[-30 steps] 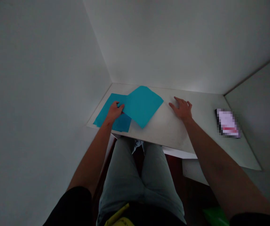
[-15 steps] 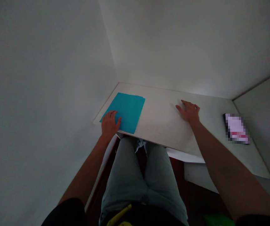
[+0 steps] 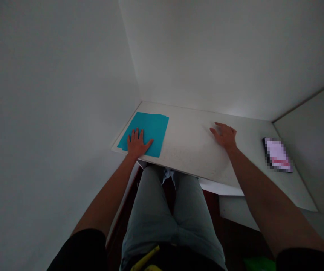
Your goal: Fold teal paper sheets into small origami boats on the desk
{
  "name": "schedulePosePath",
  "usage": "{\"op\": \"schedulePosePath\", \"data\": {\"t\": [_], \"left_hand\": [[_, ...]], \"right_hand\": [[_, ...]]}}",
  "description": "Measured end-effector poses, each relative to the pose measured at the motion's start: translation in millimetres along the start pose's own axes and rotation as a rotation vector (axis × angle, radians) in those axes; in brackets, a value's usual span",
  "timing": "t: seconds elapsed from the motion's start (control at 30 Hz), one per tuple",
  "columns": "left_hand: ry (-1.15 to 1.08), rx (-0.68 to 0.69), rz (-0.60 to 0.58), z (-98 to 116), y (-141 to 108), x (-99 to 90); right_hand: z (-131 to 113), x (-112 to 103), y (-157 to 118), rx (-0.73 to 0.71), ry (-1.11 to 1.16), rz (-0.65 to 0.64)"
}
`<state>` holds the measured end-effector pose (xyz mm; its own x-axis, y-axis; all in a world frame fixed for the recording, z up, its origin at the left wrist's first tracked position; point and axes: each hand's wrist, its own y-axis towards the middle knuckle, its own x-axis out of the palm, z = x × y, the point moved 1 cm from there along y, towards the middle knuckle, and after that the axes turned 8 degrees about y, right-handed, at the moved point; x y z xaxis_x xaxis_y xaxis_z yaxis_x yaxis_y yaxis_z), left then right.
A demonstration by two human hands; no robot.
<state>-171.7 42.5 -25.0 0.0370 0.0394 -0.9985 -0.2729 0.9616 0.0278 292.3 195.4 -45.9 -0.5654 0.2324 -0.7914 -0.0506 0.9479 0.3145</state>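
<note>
The flat, rectangular turquoise paper-like sheets (image 3: 153, 130) lie at the left end of the white, smooth-topped rectangular surface (image 3: 190, 143), close to its front edge and to the wall on your left. Their colour is even and matt, and they lie flat. At the far right corner and the near left one, slightly offset edges show more than one layer, though you cannot tell how many. Your left hand (image 3: 137, 145) rests palm down over their near left part, fingers fanned and thumb out to the side, released rather than gripping. Your right hand (image 3: 225, 136) is over the surface, well apart from the sheets, with thumb and forefinger parted and the grip loose; you cannot tell whether it touches the top.

The surface bears faint grey marks toward its front edge. Near its right end lies a dark-edged rectangular object with a pixelated pink face (image 3: 277, 154). Plain greyish-white walls (image 3: 201, 52) enclose the surface at left, back and right, in dim light. Below, your pale blue jeans (image 3: 145, 210) reach under the front edge.
</note>
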Motion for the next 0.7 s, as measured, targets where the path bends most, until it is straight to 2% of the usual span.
{"op": "schedulePosePath", "data": {"t": [0.1,0.17,0.23,0.3,0.37,0.4,0.47,0.6,0.7], "left_hand": [[-0.027,-0.021,-0.051,-0.3,7.0,-6.1],[-0.051,-0.041,-0.114,-3.4,13.9,-13.4],[-0.062,-0.039,-0.154,-8.9,21.7,-22.2],[-0.053,-0.027,-0.151,-15.8,28.6,-31.0],[-0.041,-0.045,-0.132,-22.2,34.0,-38.1],[-0.039,-0.074,-0.121,-24.8,36.2,-41.1],[-0.039,-0.148,-0.100,-29.0,40.5,-46.2],[-0.047,-0.237,-0.113,-36.6,50.3,-54.6],[-0.159,-0.214,-0.179,-43.5,55.8,-57.3]], "right_hand": [[-2.1,-10.1,-5.9,0.054,0.196,0.147],[-5.8,-18.0,-19.3,0.085,0.304,0.224],[-10.4,-25.7,-42.4,0.063,0.347,0.187],[-12.9,-33.4,-73.6,0.001,0.323,0.062],[-11.9,-41.4,-106.7,-0.074,0.204,-0.056],[-10.4,-45.4,-121.5,-0.096,0.155,-0.081],[-6.7,-52.2,-143.3,-0.064,0.132,-0.054],[-7.8,-55.9,-153.8,0.010,0.177,-0.022],[-14.5,-53.5,-148.4,0.001,0.158,-0.049]]}}
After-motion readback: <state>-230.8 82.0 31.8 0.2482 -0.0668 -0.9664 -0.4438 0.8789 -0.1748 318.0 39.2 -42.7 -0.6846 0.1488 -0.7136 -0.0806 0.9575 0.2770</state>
